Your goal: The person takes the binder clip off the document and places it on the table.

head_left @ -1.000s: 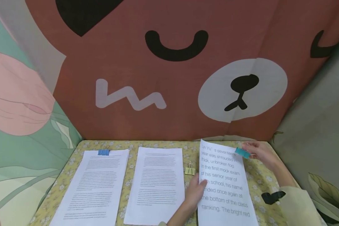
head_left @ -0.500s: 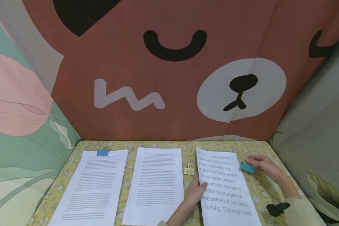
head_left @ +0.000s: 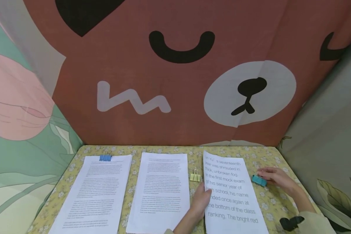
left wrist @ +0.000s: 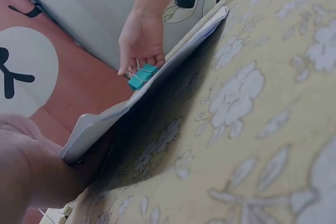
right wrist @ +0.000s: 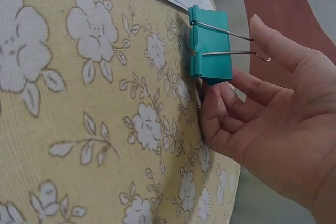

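Large-print paper sheets point(head_left: 231, 195) lie at the right of the table in the head view. My left hand point(head_left: 201, 201) grips their left edge, thumb on top; the left wrist view shows that edge lifted off the cloth, with fingers partly hidden beneath. My right hand point(head_left: 278, 180) holds a teal binder clip point(head_left: 259, 180) just right of the sheets, apart from them. In the right wrist view, the thumb touches one wire handle of the clip point(right wrist: 215, 45), and curled fingers lie on its other side.
A yellow binder clip point(head_left: 195, 177) lies between the large-print sheets and a middle paper stack point(head_left: 161, 191). Farther left, a blue binder clip point(head_left: 105, 157) sits at the top edge of another stack point(head_left: 96, 195). A flowered yellow cloth point(head_left: 269, 208) covers the table.
My right hand has drawn the teal clip away from the sheets' upper right edge, rightward and toward me. The sheets' top has dropped and shifted slightly left; my left hand keeps its grip.
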`<action>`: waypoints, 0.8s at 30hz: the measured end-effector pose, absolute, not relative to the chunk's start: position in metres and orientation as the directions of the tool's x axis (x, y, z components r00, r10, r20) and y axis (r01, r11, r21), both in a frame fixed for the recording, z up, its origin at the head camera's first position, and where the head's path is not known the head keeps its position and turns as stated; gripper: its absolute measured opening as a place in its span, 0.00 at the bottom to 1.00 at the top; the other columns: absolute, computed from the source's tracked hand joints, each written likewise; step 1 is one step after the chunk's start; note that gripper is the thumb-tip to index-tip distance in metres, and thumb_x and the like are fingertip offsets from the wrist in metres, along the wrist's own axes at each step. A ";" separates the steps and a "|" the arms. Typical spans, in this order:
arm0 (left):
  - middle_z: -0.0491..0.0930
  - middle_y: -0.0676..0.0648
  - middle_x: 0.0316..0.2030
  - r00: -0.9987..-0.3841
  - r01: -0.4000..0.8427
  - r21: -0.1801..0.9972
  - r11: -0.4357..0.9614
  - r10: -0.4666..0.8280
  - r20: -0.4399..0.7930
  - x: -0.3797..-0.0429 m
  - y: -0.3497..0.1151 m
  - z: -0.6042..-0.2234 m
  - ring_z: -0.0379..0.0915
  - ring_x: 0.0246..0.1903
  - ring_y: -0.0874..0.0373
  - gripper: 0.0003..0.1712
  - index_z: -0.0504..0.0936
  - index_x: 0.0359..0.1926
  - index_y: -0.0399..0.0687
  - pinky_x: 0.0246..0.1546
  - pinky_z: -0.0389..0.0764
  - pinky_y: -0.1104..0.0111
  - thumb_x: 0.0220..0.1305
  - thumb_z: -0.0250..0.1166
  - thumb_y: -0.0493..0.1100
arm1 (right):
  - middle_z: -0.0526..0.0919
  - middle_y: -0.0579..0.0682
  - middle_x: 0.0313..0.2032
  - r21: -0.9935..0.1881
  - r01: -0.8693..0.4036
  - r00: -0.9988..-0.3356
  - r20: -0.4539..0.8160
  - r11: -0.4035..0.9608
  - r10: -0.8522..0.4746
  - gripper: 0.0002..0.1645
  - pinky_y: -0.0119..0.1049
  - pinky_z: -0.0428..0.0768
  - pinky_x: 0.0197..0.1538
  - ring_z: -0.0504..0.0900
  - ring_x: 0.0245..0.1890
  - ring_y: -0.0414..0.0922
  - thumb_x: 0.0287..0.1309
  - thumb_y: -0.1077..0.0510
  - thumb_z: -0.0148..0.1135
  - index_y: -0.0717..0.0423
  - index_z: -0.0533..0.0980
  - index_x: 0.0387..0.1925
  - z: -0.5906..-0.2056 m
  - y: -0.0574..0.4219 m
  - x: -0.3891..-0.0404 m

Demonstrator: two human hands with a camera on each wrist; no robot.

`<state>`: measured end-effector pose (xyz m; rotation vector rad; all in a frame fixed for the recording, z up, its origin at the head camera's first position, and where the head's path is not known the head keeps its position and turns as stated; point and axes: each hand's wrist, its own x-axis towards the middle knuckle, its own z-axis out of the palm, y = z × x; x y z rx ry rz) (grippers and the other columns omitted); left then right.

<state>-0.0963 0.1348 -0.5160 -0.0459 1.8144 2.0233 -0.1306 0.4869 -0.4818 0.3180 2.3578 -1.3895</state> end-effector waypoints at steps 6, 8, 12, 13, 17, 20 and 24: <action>0.80 0.50 0.44 -0.921 -0.315 0.947 -0.068 0.264 -0.288 -0.097 0.140 -0.517 0.78 0.44 0.57 0.24 0.74 0.67 0.43 0.53 0.77 0.56 0.71 0.52 0.34 | 0.72 0.71 0.66 -0.765 0.373 -0.894 -0.447 0.526 -0.016 0.40 0.53 0.78 0.61 0.77 0.63 0.62 0.78 0.46 0.55 0.78 0.63 0.70 -0.478 0.487 -0.131; 0.81 0.51 0.46 -0.920 -0.312 0.948 -0.057 0.267 -0.287 -0.097 0.141 -0.516 0.78 0.47 0.55 0.25 0.73 0.68 0.45 0.58 0.75 0.52 0.71 0.53 0.34 | 0.72 0.71 0.66 -0.757 0.364 -0.896 -0.444 0.542 -0.020 0.40 0.54 0.78 0.61 0.76 0.63 0.62 0.78 0.45 0.55 0.78 0.64 0.69 -0.477 0.487 -0.131; 0.81 0.47 0.51 -0.921 -0.273 0.962 0.015 0.286 -0.266 -0.095 0.137 -0.513 0.76 0.57 0.47 0.25 0.72 0.68 0.42 0.65 0.69 0.44 0.72 0.53 0.34 | 0.72 0.71 0.65 -0.747 0.362 -0.892 -0.450 0.557 -0.024 0.40 0.54 0.79 0.59 0.78 0.60 0.59 0.76 0.44 0.57 0.76 0.67 0.68 -0.475 0.488 -0.132; 0.81 0.47 0.51 -0.925 -0.248 0.967 0.054 0.283 -0.253 -0.095 0.136 -0.511 0.76 0.57 0.46 0.25 0.72 0.68 0.40 0.65 0.70 0.44 0.72 0.54 0.35 | 0.72 0.71 0.66 -0.744 0.364 -0.891 -0.453 0.560 -0.022 0.40 0.53 0.79 0.59 0.79 0.60 0.58 0.76 0.43 0.58 0.75 0.67 0.68 -0.475 0.489 -0.132; 0.81 0.46 0.40 -0.934 -0.121 0.970 0.213 0.307 -0.184 -0.095 0.125 -0.503 0.81 0.41 0.51 0.27 0.67 0.72 0.31 0.45 0.83 0.54 0.74 0.53 0.35 | 0.68 0.73 0.69 -0.737 0.368 -0.888 -0.459 0.567 -0.019 0.41 0.52 0.80 0.58 0.78 0.61 0.60 0.74 0.43 0.60 0.74 0.67 0.69 -0.474 0.493 -0.132; 0.76 0.48 0.30 -0.930 -0.042 0.953 0.301 0.337 -0.148 -0.097 0.117 -0.499 0.77 0.25 0.59 0.31 0.60 0.75 0.25 0.23 0.80 0.66 0.74 0.50 0.32 | 0.66 0.74 0.69 -0.732 0.367 -0.889 -0.458 0.574 -0.014 0.41 0.52 0.80 0.57 0.79 0.60 0.60 0.75 0.44 0.59 0.75 0.66 0.69 -0.473 0.496 -0.131; 0.77 0.45 0.34 -0.918 0.040 0.912 0.409 0.374 -0.128 -0.099 0.112 -0.496 0.77 0.29 0.58 0.31 0.62 0.73 0.25 0.25 0.82 0.66 0.71 0.52 0.28 | 0.77 0.65 0.61 -0.731 0.381 -0.890 -0.457 0.566 0.008 0.40 0.46 0.77 0.46 0.78 0.42 0.46 0.75 0.44 0.59 0.74 0.68 0.69 -0.475 0.497 -0.130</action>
